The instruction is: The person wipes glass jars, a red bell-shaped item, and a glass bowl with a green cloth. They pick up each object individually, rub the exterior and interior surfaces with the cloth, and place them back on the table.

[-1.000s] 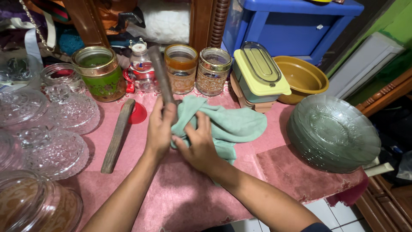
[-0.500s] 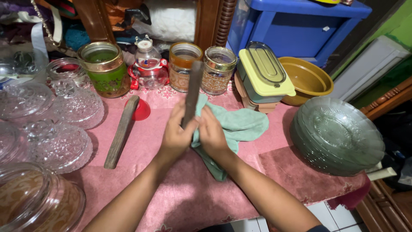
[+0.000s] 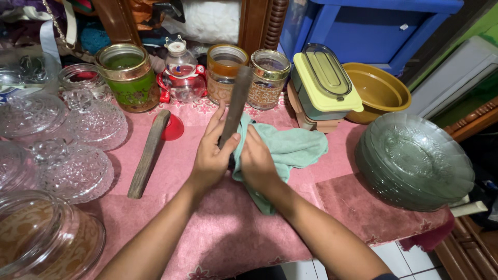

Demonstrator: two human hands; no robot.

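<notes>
My left hand (image 3: 211,155) grips a long dark wooden stick (image 3: 236,101) near its lower end, holding it upright and tilted a little to the right. My right hand (image 3: 258,163) presses a light green cloth (image 3: 290,148) against the stick's lower part. The cloth trails onto the pink tablecloth (image 3: 218,228). A second, similar wooden stick (image 3: 149,153) lies flat on the cloth to the left of my hands, beside a small red lid (image 3: 173,128).
Glass jars (image 3: 129,78) and a small bottle (image 3: 180,72) line the back. Clear glass lidded dishes (image 3: 78,171) crowd the left. A yellow-lidded box (image 3: 324,85), a brown bowl (image 3: 378,93) and a stack of greenish glass plates (image 3: 415,161) stand at the right.
The stick has swung from leaning left to leaning right, and its top now reaches the jars. Both hands have shifted slightly right with the cloth around the stick's base.
</notes>
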